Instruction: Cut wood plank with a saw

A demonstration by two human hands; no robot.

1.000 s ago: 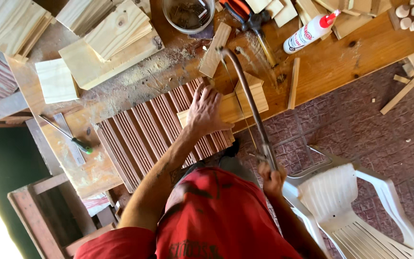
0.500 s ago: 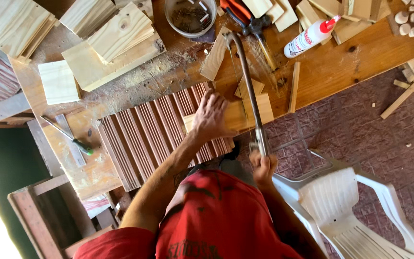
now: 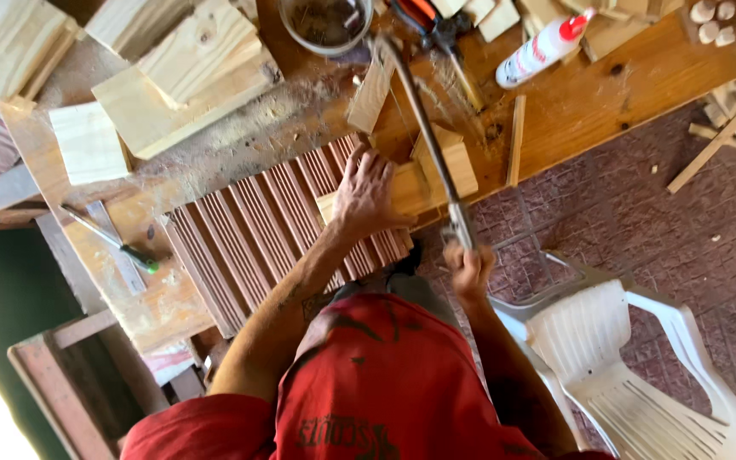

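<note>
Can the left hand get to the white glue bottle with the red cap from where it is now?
Probably not directly: the left hand presses the wood block, and the saw frame crosses between it and the glue bottle.

A sawdust-strewn wooden workbench (image 3: 641, 77) stands over a reddish patterned paver floor (image 3: 641, 221). A white plastic chair (image 3: 632, 366) sits beside it, and bright daylight glares at the lower left corner

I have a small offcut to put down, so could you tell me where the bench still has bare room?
Free: the bench top between the glue bottle and the thin wood strip. Crowded: wood stacks at the back, and around the saw, left hand and right hand.
</note>
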